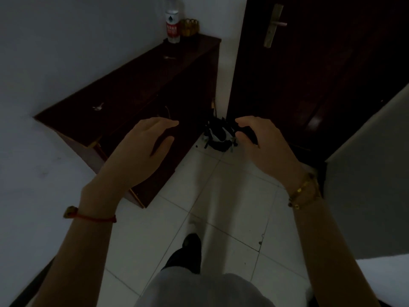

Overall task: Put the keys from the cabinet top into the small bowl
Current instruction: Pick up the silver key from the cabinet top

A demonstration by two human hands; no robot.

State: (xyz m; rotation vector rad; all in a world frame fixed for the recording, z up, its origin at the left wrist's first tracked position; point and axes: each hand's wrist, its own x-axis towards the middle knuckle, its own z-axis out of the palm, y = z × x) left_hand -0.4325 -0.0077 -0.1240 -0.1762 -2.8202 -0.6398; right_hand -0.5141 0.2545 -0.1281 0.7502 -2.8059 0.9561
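Note:
A dark wooden cabinet (124, 94) stands against the left wall in dim light. One key (97, 106) lies near its front left corner and another small key (168, 57) lies further back. A small amber bowl (190, 27) sits at the cabinet's far end. My left hand (143, 149) hovers over the cabinet's front edge, fingers apart and curled, holding nothing. My right hand (263, 142) hangs over the floor to the right of the cabinet, fingers curled, nothing visibly in it.
A plastic water bottle (173, 23) stands beside the bowl. A dark door (309, 74) with a metal handle (273, 25) is on the right. A black and white bag (218, 135) lies on the white tiled floor (221, 207) at the door's foot. My foot (188, 251) is below.

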